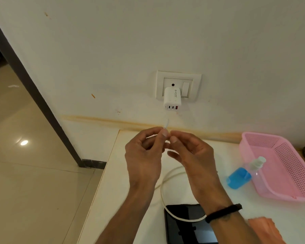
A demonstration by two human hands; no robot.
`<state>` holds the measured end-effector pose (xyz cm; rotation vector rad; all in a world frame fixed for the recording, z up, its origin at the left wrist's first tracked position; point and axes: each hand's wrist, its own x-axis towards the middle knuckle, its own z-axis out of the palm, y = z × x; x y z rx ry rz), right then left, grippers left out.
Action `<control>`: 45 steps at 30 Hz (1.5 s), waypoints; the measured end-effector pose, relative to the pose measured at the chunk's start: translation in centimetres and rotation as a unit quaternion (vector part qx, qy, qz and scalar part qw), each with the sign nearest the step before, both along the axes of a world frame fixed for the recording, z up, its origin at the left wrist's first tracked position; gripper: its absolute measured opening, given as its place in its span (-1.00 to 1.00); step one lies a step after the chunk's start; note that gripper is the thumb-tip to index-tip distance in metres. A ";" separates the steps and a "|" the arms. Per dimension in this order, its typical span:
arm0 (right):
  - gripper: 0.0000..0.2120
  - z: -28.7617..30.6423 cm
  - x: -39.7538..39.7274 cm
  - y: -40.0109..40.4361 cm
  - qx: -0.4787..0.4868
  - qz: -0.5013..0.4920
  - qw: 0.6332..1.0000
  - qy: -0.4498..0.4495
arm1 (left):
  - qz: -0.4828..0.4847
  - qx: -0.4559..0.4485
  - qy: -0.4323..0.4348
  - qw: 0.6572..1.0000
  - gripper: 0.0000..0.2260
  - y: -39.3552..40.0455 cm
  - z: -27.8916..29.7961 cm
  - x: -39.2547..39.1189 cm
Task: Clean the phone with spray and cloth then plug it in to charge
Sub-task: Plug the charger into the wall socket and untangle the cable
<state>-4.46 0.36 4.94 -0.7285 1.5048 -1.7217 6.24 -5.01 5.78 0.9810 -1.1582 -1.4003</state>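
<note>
Leftmost, the tiled floor [25, 173] lies open beside the table's left edge [102, 182], with a dark door frame [33, 92] slanting down to the skirting. The white table [130, 217] meets the wall [148, 41] along a stained joint line; bare tabletop remains between that edge and my arms.

My left hand [143, 155] is raised above the table, thumb and forefinger pinched on the white cable [163, 196] just below its connector tip [167, 123], which points up toward the charger [172, 98]. The other fingers curl loosely. My right hand [192, 152] sits just beside it, fingertips bent inward and meeting the left fingertips; whether it grips the cable I cannot tell. A black band [224, 213] circles the right wrist.

The charger is seated in the wall socket [179, 85], ports facing down, clear air between it and the connector tip. The cable loops down over the phone [188, 224], which lies flat, screen up, at the near table edge.

Right of my hands, the spray bottle [245, 173] with blue liquid leans against the pink basket [285, 166]. An orange cloth [266, 229] lies near the bottom right corner.
</note>
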 end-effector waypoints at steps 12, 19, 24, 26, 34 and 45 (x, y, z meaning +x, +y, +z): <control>-0.73 0.8 0.6 -2.0 -0.058 -0.072 0.985 0.145 | -0.009 -0.083 0.021 0.996 -0.78 -0.5 -0.5 -2.4; -0.74 0.4 0.8 -2.8 -0.051 -0.078 0.983 0.156 | 0.000 -0.079 0.025 0.997 -0.76 -0.7 -0.8 -2.2; -0.76 0.1 0.8 -2.9 -0.053 -0.068 0.989 0.121 | -0.004 -0.068 0.013 0.998 -0.78 -0.8 -0.8 -2.0; -0.76 0.1 0.8 -2.8 -0.055 -0.071 0.989 0.116 | -0.007 -0.069 0.006 0.998 -0.78 -0.9 -0.8 -2.0; -0.75 0.3 0.8 -2.7 -0.059 -0.076 0.989 0.111 | -0.017 -0.062 0.005 0.998 -0.79 -1.3 -0.5 -2.1; -0.66 0.9 1.6 -2.6 -0.072 -0.048 0.979 0.187 | -0.014 -0.074 0.064 0.995 -0.79 -1.9 0.0 -2.2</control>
